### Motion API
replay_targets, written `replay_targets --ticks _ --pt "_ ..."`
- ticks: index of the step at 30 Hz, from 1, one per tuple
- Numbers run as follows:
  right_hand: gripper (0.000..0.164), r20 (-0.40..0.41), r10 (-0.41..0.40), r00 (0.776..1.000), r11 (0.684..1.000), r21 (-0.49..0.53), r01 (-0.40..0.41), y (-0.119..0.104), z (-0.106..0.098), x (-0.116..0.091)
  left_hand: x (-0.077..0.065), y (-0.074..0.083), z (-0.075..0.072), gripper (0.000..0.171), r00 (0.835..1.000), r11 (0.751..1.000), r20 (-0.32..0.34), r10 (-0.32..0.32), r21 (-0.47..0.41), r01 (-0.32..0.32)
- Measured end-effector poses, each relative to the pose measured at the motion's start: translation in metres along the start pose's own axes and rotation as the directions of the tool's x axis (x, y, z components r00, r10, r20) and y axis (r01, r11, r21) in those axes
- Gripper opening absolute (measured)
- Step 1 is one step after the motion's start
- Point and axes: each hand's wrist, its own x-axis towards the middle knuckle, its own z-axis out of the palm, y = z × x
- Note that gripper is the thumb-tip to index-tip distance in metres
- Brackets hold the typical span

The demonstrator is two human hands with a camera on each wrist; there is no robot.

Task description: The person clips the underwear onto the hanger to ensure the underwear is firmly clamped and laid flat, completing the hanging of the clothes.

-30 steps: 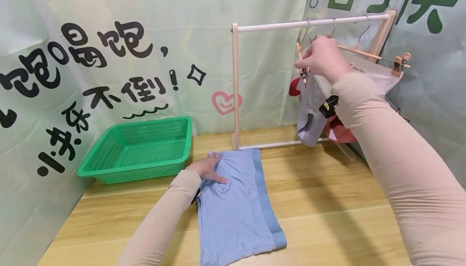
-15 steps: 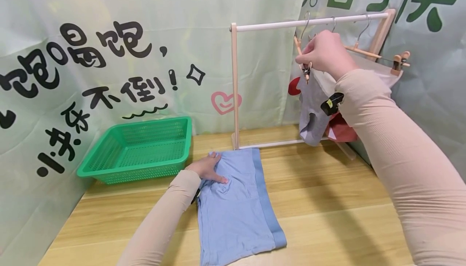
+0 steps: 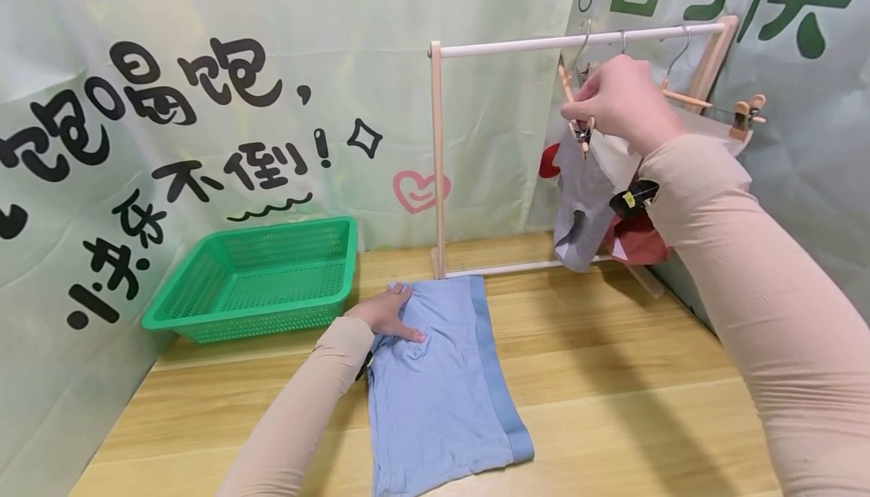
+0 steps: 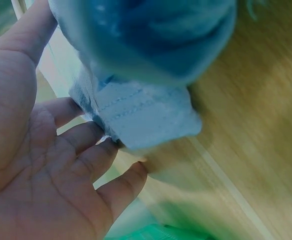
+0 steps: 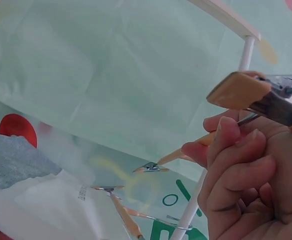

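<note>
In the head view, light blue boxer shorts point(image 3: 442, 384) lie folded flat on the wooden table, their darker waistband to the right. My left hand point(image 3: 387, 313) rests on their upper left part, fingers spread. The left wrist view shows its fingers against the stitched hem point(image 4: 146, 112). Up at the rack's rail, my right hand point(image 3: 621, 97) grips a wooden clip hanger point(image 3: 568, 83) by its bar. The hanger's metal hook point(image 3: 587, 32) shows a little above the rail. A clip point(image 5: 241, 92) near the palm, in the right wrist view, has no cloth in it.
A wooden rack point(image 3: 439, 157) with a white rail stands at the back right. Grey clothing point(image 3: 578, 217), white clothing and red clothing point(image 3: 635, 240) hang there behind the right arm. A green basket point(image 3: 272, 278) sits at the back left. Printed cloth walls point(image 3: 306, 13) enclose the table.
My right hand has risen slightly and then shifted right with the hanger, whose hook has come up at the rail. The left hand and the shorts have stayed put.
</note>
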Motion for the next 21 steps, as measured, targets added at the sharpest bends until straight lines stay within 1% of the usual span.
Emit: replay_targets --ticks 6,10,21 --pt "0.037 -0.008 0.026 1.0 1.0 0.002 -0.026 0.005 -0.005 -0.008 0.001 0.0 0.0 0.115 1.0 1.0 0.001 -0.003 0.007 0.003" --pt "0.039 0.005 0.046 0.999 0.999 0.007 -0.046 0.007 -0.007 -0.014 0.0 0.0 0.0 0.115 1.0 1.0 0.002 -0.005 0.008 0.005" --pt "0.035 -0.011 0.034 0.999 0.999 -0.025 -0.034 0.02 -0.006 -0.033 -0.002 0.003 -0.002 0.114 1.0 1.0 0.005 -0.001 -0.002 0.001"
